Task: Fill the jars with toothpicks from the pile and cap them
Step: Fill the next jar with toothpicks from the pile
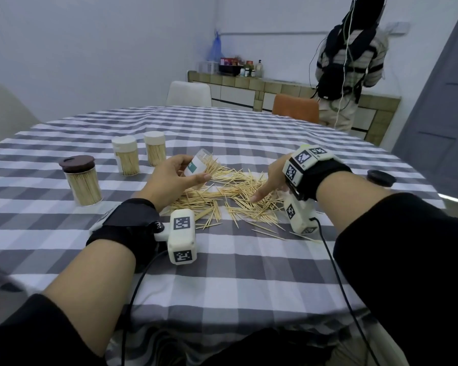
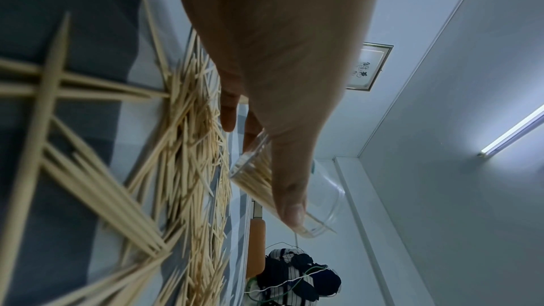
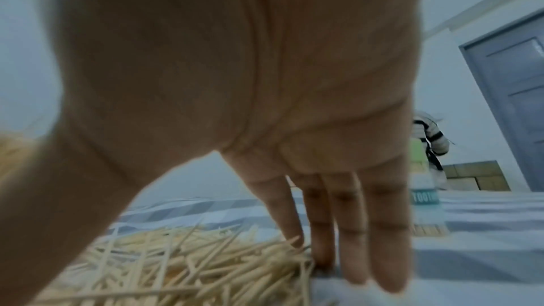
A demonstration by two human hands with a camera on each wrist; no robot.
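Observation:
My left hand (image 1: 193, 170) grips a clear jar (image 1: 200, 165) with a teal label, tilted with its mouth toward the toothpick pile (image 1: 230, 196); some toothpicks stick out of it. In the left wrist view the thumb (image 2: 290, 208) lies along the jar (image 2: 326, 197), which is partly filled. My right hand (image 1: 265, 188) is open, its straight fingers (image 3: 379, 253) touching the right side of the pile (image 3: 176, 264). Three capped, full jars stand at the left: one with a brown lid (image 1: 81, 180) and two with white lids (image 1: 126, 155) (image 1: 155, 149).
A dark loose lid (image 1: 381, 177) lies on the checked tablecloth (image 1: 222, 273) at the far right. Stray toothpicks lie near the front of the pile. White and orange chairs stand behind the table. A person (image 1: 349, 62) stands at the counter, back turned.

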